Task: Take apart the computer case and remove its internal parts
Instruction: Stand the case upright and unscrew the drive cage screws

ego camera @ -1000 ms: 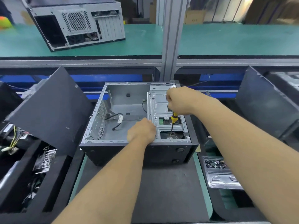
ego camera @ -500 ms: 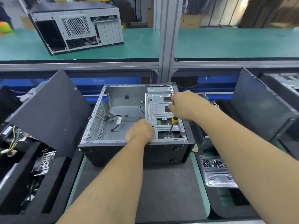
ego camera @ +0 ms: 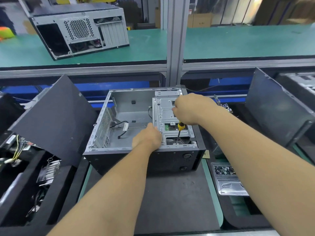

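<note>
So the computer case (ego camera: 143,126) sits open side up in the middle of the dark mat (ego camera: 170,201) on the tabletop, mostly gutted already. There's just a loose black cable (ego camera: 119,128) lying on its floor at about 9 o'clock from the metal drive cage (ego camera: 168,114), and the cage fills the right part of the box.

Going left to right: the left hand (ego camera: 147,138) rests on the near rim of the case right at the cage's left edge, fingers curled over the lip, holding nothing loose. Looks like it's just bracing. The right hand (ego camera: 189,109) is wrapped around the handle of a yellow screwdriver (ego camera: 179,132), which points down and toward the person. Its tip is down at the cage's near edge, around 6 o'clock from the fist. I can't make out the screw head itself, too small.

My take for doing this bit well: keep the shaft lined up straight with the screw and push down while turning so the bit doesn't cam out, and keep that left hand pinning the case so it doesn't skate on the mat. Once it's out, I'd drop the screw into the tray with the screws (ego camera: 225,171) at 3 o'clock from the case, not inside the box.
</note>
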